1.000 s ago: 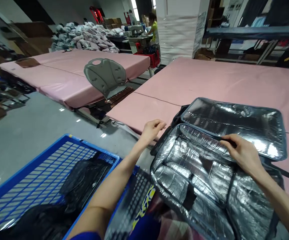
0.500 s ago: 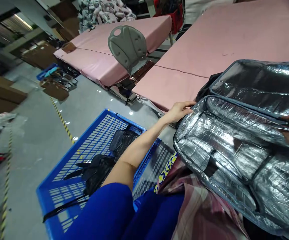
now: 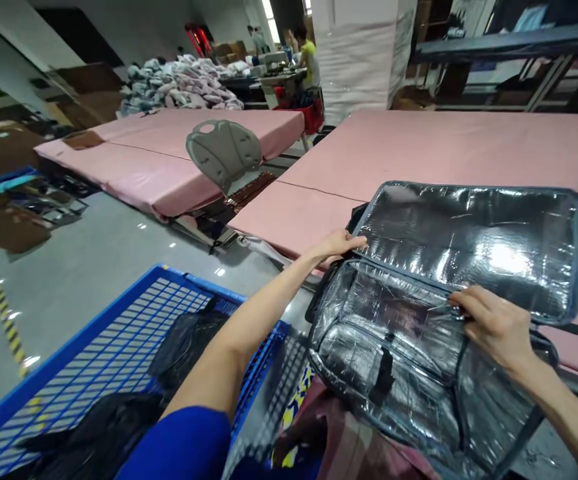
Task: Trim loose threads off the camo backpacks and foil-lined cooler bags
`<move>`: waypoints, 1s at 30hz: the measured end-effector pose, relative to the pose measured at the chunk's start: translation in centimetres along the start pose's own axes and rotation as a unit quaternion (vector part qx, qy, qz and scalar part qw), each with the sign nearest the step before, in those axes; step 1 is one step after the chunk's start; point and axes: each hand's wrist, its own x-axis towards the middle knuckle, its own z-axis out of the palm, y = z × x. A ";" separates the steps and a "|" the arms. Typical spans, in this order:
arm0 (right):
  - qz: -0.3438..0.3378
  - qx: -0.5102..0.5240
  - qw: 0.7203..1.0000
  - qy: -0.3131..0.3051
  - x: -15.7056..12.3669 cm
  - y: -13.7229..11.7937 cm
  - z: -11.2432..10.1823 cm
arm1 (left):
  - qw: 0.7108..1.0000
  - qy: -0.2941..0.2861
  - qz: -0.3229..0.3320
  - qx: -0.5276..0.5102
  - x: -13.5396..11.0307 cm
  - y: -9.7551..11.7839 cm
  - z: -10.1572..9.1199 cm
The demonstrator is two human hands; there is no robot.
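An insulated bag (image 3: 403,360) lined with silver foil lies unzipped, partly over the edge of the pink table and toward my lap. Its foil-lined lid (image 3: 473,233) is folded back flat on the table. My left hand (image 3: 341,245) pinches the lid's near left corner, thumb on the foil side. At the seam between lid and body, my right hand (image 3: 499,327) is closed round a small dark tool with thin metal tips, which looks like thread snips (image 3: 441,309); most of it is hidden by the fingers. A black strap (image 3: 383,377) lies inside the bag.
A blue plastic crate (image 3: 113,320) holding black bags (image 3: 189,343) stands on the floor at my left. Beyond are the pink-covered table (image 3: 313,160), a grey folding chair (image 3: 226,153) and a heap of wrapped bundles (image 3: 179,83). A person in yellow (image 3: 309,63) is far back.
My view has swung right and up. My left hand has moved from the bag body's rim to the lid's corner. The right hand now works farther left along the seam.
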 end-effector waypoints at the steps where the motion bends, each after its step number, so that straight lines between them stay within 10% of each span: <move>1: 0.010 0.005 1.000 -0.004 -0.4 0.0 -0.1 | 1.000 -0.016 -0.007 -0.006 0.3 0.2 0.9; 14: 0.064 -0.069 0.992 -0.083 5.7 -1.5 -2.1 | 0.958 -0.049 0.045 -0.278 -2.9 4.2 4.7; 19: 0.106 0.148 0.976 -0.122 7.0 -1.5 -1.9 | 0.993 0.030 0.104 0.039 -4.3 4.1 4.1; 22: 0.153 0.192 0.958 -0.150 7.5 -1.4 -0.5 | 0.925 0.152 0.220 0.271 -5.8 2.9 5.0; 25: 0.182 0.186 0.952 -0.160 8.0 -1.2 0.5 | 0.875 0.137 0.308 0.349 -6.4 2.2 6.7; 30: 0.154 0.170 0.960 -0.163 8.1 -1.1 0.9 | 0.892 0.083 0.249 0.367 -5.1 3.0 8.7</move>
